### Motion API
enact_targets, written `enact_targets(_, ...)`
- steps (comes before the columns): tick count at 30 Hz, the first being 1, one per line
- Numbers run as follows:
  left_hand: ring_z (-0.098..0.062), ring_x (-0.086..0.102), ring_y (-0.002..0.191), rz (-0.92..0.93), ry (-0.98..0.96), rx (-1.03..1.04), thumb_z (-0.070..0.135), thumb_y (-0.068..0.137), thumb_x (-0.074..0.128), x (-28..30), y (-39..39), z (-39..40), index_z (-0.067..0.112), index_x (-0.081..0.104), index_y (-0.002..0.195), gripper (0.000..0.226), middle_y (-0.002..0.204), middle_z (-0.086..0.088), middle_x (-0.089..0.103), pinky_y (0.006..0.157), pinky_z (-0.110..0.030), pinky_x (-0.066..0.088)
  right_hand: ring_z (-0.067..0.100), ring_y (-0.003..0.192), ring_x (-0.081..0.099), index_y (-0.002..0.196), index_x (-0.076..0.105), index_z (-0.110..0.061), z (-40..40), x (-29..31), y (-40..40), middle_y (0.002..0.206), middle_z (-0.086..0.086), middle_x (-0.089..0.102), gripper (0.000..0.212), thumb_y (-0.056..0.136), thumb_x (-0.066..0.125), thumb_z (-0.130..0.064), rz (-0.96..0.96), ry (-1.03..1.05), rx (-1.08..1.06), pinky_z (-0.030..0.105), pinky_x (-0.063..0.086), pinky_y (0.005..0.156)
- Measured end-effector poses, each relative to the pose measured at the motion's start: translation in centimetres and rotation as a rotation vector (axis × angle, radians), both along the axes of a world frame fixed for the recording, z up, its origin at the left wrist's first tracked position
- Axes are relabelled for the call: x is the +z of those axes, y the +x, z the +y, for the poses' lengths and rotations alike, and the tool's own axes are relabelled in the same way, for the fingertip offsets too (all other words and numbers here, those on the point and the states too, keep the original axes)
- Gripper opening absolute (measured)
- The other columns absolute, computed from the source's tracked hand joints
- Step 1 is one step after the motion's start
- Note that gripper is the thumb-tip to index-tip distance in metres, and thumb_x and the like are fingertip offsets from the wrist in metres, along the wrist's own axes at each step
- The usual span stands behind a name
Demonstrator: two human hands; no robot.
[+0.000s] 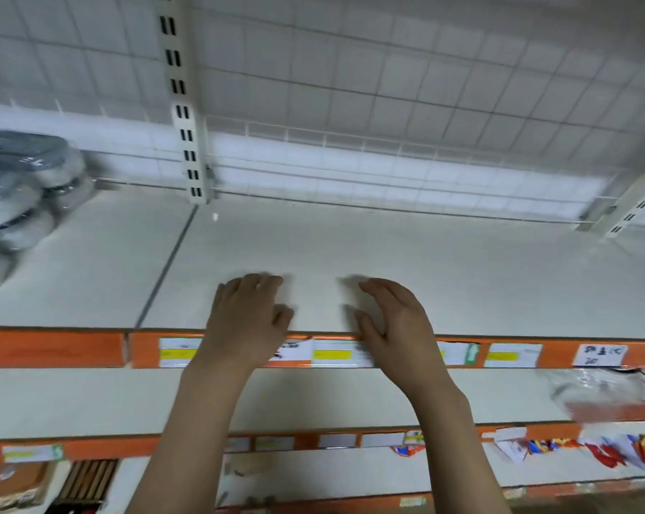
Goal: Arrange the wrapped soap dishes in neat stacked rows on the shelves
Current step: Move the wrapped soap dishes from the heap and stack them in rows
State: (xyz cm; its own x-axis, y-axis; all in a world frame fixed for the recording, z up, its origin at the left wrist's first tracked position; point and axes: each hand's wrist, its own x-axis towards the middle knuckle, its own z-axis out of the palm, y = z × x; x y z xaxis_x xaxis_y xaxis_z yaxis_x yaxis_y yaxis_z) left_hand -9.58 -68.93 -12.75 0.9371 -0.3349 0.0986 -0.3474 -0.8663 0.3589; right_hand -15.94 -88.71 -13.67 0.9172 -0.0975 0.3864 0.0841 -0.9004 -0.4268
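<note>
Several wrapped soap dishes [20, 187], grey and white under clear plastic, lie stacked at the far left of the top white shelf [387, 261]. My left hand [246, 320] and my right hand [395, 320] hover side by side over that shelf's front edge, palms facing each other with a gap between them. Their fingers are relaxed and slightly bent, and neither hand holds anything. Both hands are well to the right of the soap dishes. The view is blurred by motion.
An orange price rail [54, 348] with labels runs along the shelf front. A slotted upright [182, 105] and wire grid back the shelf. A clear plastic item [603, 395] lies on the second shelf at right. Colourful packets [610, 452] and wooden items [87, 480] sit lower down.
</note>
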Motion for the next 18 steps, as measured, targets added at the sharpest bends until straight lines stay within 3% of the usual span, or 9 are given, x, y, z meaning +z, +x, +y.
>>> enact_targets(3, -0.038, 0.051, 0.115, -0.029, -0.007, 0.055, 0.046, 0.079, 0.035, 0.1, -1.7, -5.1, 0.009, 0.055, 0.128, 0.065, 0.123, -0.017, 0.058, 0.100, -0.041, 0.035, 0.020, 0.111, 0.052, 0.120, 0.062, -0.010, -6.4, -0.2, -2.1, 0.121, 0.005, 0.061, 0.043, 0.088, 0.044, -0.033, -0.033, 0.002, 0.013, 0.022, 0.033, 0.098)
enact_targets(7, -0.035, 0.046, 0.122, 0.019, -0.017, 0.061, 0.041, 0.090, 0.045, 0.9, -5.3, -13.6, 0.012, 0.049, 0.135, 0.054, 0.131, -0.015, 0.053, 0.104, -0.037, 0.030, 0.024, 0.109, 0.056, 0.119, 0.063, -0.011, -14.6, -0.6, -5.4, 0.118, 0.004, 0.063, 0.035, 0.087, 0.056, -0.024, -0.050, 0.025, -0.023, 0.032, 0.043, 0.096)
enact_targets(10, -0.034, 0.046, 0.122, 0.008, -0.049, 0.010, 0.046, 0.086, 0.042, 1.0, -7.9, -18.3, 0.012, 0.052, 0.132, 0.058, 0.129, -0.014, 0.055, 0.104, -0.038, 0.030, 0.026, 0.107, 0.058, 0.116, 0.064, -0.011, -18.7, -0.8, -7.2, 0.115, 0.005, 0.064, 0.034, 0.086, 0.055, -0.023, -0.061, 0.031, -0.051, 0.034, 0.044, 0.094)
enact_targets(13, -0.033, 0.043, 0.124, 0.037, -0.041, 0.035, 0.043, 0.088, 0.045, 1.3, -9.5, -20.2, 0.012, 0.052, 0.133, 0.054, 0.131, -0.012, 0.053, 0.105, -0.036, 0.029, 0.024, 0.108, 0.056, 0.116, 0.064, -0.012, -20.7, -0.7, -7.7, 0.115, 0.004, 0.064, 0.036, 0.086, 0.051, -0.026, -0.049, 0.045, -0.035, 0.029, 0.040, 0.095)
enact_targets(16, -0.035, 0.045, 0.121, 0.032, -0.030, 0.101, 0.048, 0.077, 0.035, 1.8, -10.0, -20.1, 0.011, 0.053, 0.131, 0.067, 0.130, -0.014, 0.054, 0.103, -0.036, 0.030, 0.024, 0.108, 0.056, 0.116, 0.064, -0.011, -21.2, -0.5, -7.1, 0.115, 0.005, 0.064, 0.042, 0.086, 0.045, -0.034, -0.038, 0.045, -0.012, 0.022, 0.035, 0.095)
enact_targets(18, -0.035, 0.044, 0.123, 0.036, -0.035, 0.147, 0.048, 0.086, 0.042, 2.2, -10.0, -19.7, 0.011, 0.053, 0.131, 0.059, 0.132, -0.015, 0.053, 0.103, -0.035, 0.030, 0.025, 0.109, 0.056, 0.116, 0.065, -0.010, -21.0, -0.2, -6.5, 0.116, 0.006, 0.064, 0.039, 0.087, 0.048, -0.032, -0.021, 0.029, 0.003, 0.023, 0.033, 0.095)
